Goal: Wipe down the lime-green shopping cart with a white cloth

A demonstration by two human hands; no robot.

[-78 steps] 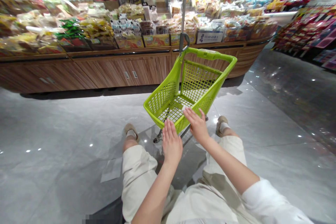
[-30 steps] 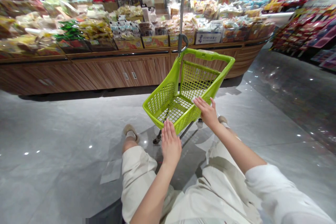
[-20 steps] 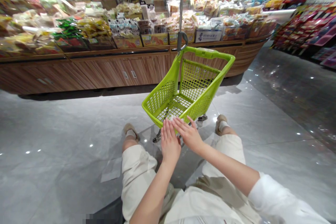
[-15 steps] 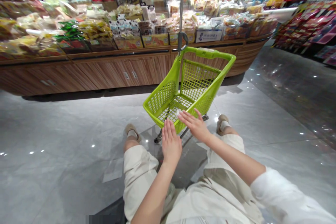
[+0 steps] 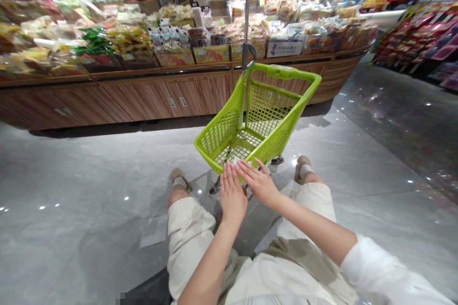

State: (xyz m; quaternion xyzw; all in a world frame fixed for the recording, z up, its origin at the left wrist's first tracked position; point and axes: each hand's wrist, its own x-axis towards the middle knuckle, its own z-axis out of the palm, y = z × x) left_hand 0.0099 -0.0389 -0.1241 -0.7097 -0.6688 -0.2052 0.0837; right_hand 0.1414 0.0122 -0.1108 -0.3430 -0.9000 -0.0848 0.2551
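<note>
The left hand (image 5: pixel 233 196) was held flat and open at the near rim of the green cart (image 5: pixel 218 136), mid-frame; the right hand (image 5: pixel 259 183) was laid open just beside it, fingertips on a small white scrap (image 5: pixel 235 159)

We are in a supermarket: packaged snacks (image 5: pixel 132 38) heaped on a long wooden display counter (image 5: pixel 161 95), a green shopping cart (image 5: pixel 257 114), and polished grey floor (image 5: pixel 89 190).
</note>
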